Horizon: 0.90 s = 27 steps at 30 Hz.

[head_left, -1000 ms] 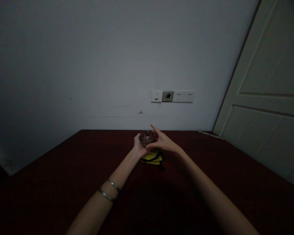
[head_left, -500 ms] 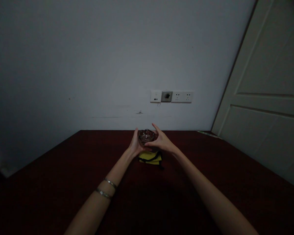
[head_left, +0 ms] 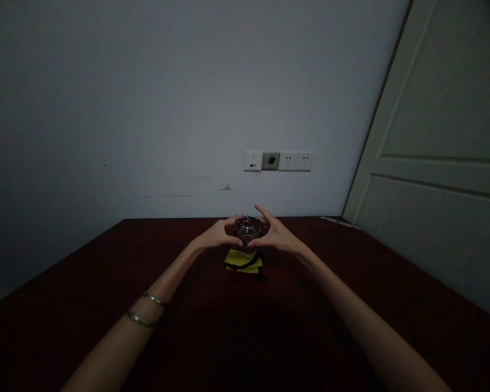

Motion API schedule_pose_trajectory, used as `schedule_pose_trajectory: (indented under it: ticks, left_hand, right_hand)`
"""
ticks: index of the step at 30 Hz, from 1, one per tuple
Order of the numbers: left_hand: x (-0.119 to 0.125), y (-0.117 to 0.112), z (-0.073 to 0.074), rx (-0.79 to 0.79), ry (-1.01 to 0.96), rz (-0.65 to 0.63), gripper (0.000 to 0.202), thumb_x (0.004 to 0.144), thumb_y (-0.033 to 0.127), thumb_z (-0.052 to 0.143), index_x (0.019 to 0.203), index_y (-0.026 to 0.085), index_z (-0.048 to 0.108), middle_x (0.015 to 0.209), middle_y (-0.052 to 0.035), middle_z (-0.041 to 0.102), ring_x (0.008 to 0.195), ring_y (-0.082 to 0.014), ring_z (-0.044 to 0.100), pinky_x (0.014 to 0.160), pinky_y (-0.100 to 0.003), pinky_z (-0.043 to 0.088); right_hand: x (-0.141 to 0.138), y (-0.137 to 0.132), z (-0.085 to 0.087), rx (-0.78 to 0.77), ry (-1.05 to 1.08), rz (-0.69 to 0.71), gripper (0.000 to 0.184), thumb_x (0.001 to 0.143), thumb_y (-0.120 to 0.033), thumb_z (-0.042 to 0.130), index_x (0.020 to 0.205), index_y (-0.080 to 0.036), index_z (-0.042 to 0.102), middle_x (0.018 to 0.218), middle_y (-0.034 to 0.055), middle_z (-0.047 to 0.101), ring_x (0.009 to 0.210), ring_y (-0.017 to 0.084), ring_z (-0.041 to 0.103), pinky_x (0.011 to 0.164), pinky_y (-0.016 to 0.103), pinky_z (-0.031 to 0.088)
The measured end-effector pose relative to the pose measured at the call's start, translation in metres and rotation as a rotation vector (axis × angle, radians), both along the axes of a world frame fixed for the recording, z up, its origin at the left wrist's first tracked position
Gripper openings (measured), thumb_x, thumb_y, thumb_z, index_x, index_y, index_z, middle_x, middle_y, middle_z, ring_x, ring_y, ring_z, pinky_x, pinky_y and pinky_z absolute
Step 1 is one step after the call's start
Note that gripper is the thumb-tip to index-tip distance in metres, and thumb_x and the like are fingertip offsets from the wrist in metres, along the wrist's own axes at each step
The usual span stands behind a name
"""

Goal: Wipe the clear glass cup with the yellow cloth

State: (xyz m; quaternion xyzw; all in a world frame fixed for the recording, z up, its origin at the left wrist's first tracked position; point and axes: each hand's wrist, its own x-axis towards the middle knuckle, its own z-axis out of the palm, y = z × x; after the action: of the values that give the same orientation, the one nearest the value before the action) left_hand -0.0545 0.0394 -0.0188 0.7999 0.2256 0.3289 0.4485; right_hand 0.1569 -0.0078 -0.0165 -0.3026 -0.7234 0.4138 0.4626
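Note:
A small, thick-walled glass ashtray with a notched rim is between my two hands, close to the far end of the dark red table. My left hand curves round its left side, thumb at the near edge and fingers behind. On the right side my right hand grips it with the thumb near the front, while its index finger points up and away. Just below the hands, a folded yellow cloth with black edging lies on the table. Dim light hides the fingertips behind the glass.
The dark red tabletop runs up to a pale wall. Sockets and switches are set in the wall above the far edge. A panelled door stands at the right, with a flat strip near the far right corner.
My left hand has turned from palming the ashtray's left side and underside to holding it with thumb in front and fingers behind. The right hand keeps its grip. The view has shifted slightly right.

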Motion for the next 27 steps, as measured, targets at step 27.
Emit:
schedule_pose_trajectory:
  ticks: [27]
  left_hand:
    - [0.228, -0.001, -0.068, 0.349, 0.368, -0.033, 0.091, 0.065, 0.067, 0.061, 0.140, 0.021, 0.034, 0.151, -0.0129, 0.018, 0.141, -0.0268, 0.011, 0.113, -0.052, 0.014]
  right_hand:
    - [0.230, -0.027, -0.056, -0.145, -0.305, -0.266, 0.122, 0.048, -0.032, 0.085, 0.145, -0.019, 0.012, 0.150, 0.0206, 0.023, 0.138, 0.028, 0.025, 0.112, 0.046, 0.023]
